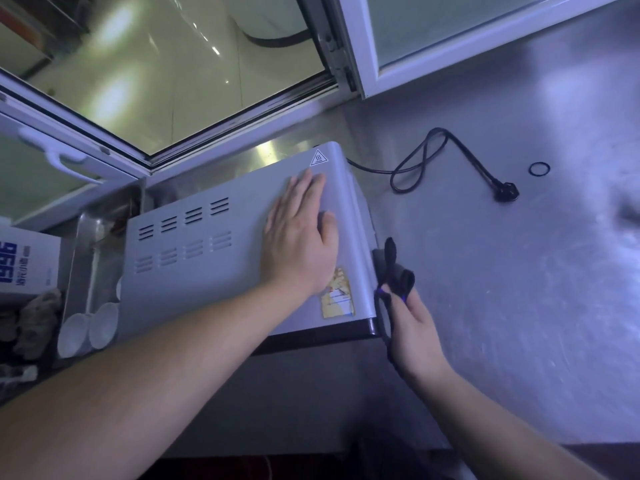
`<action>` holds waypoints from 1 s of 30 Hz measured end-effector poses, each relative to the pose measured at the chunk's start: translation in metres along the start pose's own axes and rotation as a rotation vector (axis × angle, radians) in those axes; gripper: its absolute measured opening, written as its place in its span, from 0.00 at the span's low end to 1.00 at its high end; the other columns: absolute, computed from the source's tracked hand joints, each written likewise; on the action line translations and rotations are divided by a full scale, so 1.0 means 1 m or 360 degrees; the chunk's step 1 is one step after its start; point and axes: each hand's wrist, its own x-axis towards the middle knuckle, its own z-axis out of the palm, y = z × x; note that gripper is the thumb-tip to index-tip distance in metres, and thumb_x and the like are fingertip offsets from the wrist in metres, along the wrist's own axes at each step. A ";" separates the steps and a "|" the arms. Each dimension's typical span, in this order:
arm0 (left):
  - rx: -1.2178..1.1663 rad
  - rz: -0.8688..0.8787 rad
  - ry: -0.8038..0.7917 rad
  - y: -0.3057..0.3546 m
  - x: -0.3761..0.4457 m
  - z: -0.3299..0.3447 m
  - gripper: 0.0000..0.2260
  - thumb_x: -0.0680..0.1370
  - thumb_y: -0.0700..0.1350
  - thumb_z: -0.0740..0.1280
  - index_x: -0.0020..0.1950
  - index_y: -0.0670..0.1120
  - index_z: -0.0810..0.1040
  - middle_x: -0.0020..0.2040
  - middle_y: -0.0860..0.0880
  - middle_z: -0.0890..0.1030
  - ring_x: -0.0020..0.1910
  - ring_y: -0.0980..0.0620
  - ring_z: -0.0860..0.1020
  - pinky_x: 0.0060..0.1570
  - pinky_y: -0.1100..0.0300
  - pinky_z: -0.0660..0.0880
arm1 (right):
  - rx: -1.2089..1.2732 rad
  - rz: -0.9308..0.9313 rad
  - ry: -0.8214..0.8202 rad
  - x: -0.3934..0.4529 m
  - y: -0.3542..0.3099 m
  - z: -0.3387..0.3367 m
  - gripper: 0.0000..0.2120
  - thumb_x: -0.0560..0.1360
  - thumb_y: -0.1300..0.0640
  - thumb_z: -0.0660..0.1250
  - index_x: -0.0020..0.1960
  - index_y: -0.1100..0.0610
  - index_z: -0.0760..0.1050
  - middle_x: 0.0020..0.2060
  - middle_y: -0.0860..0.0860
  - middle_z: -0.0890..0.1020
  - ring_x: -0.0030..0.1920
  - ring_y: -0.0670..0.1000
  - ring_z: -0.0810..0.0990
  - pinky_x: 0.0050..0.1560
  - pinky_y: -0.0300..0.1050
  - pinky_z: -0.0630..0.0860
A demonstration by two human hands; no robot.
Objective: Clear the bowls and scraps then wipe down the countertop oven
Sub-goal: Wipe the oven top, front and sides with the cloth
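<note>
While our left hand [300, 237] lies flat, fingers straight, palm down on the oven [221, 258] top near its right rear corner, our right hand [414, 327] pinches a dark cloth [394, 271] against the oven's right side, near the front edge. We see the cloth's loose end sticking up by the side wall. Oven sits on the steel surface [502, 289], vent slots [183, 237] on its lid, a hot-surface warning sticker [318, 158] at the rear corner, a worn label [337, 294] by the wrist. Its black power cord [433, 161] trails right, looped, with the plug [506, 192] lying loose on the surface. Beyond it lies a small black ring [539, 169]. Left of the oven, a metal tray [83, 244] holds white bowls [86, 329]. Farther left: a white box [24, 261] with blue print and a crumpled grey rag [38, 320].
</note>
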 end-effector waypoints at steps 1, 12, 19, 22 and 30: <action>0.0000 0.0003 -0.0001 0.000 0.000 0.000 0.26 0.82 0.49 0.54 0.81 0.50 0.63 0.82 0.54 0.60 0.81 0.54 0.55 0.79 0.51 0.54 | 0.0001 0.0021 -0.0014 -0.004 0.005 -0.002 0.12 0.82 0.49 0.63 0.63 0.37 0.78 0.60 0.39 0.83 0.66 0.43 0.79 0.73 0.56 0.70; 0.0003 -0.0009 0.0007 0.001 0.000 0.001 0.26 0.82 0.50 0.53 0.81 0.50 0.63 0.82 0.54 0.60 0.81 0.55 0.54 0.79 0.51 0.53 | -0.0112 -0.0049 -0.0014 0.096 -0.055 0.022 0.09 0.81 0.50 0.63 0.55 0.42 0.82 0.54 0.40 0.85 0.60 0.46 0.82 0.69 0.51 0.75; -0.0028 0.0004 0.0011 0.000 0.000 0.000 0.26 0.81 0.49 0.54 0.81 0.49 0.64 0.82 0.53 0.61 0.81 0.54 0.55 0.79 0.49 0.54 | -0.0228 -0.0112 0.0005 0.158 -0.081 0.040 0.14 0.80 0.50 0.61 0.60 0.48 0.81 0.49 0.42 0.84 0.51 0.46 0.82 0.61 0.46 0.77; -0.0016 0.0001 -0.0002 0.000 0.001 0.000 0.26 0.81 0.50 0.53 0.81 0.50 0.63 0.82 0.54 0.60 0.81 0.55 0.54 0.79 0.50 0.53 | -0.0196 -0.0097 0.0019 0.157 -0.077 0.040 0.15 0.78 0.47 0.62 0.60 0.48 0.81 0.52 0.44 0.85 0.53 0.47 0.82 0.67 0.52 0.77; 0.0008 -0.0014 -0.0019 -0.001 0.001 0.000 0.26 0.81 0.50 0.53 0.81 0.51 0.62 0.82 0.55 0.59 0.81 0.56 0.53 0.80 0.52 0.51 | 0.0000 -0.0039 0.0030 0.072 -0.021 0.013 0.13 0.84 0.52 0.62 0.66 0.44 0.78 0.58 0.40 0.84 0.57 0.36 0.81 0.55 0.30 0.77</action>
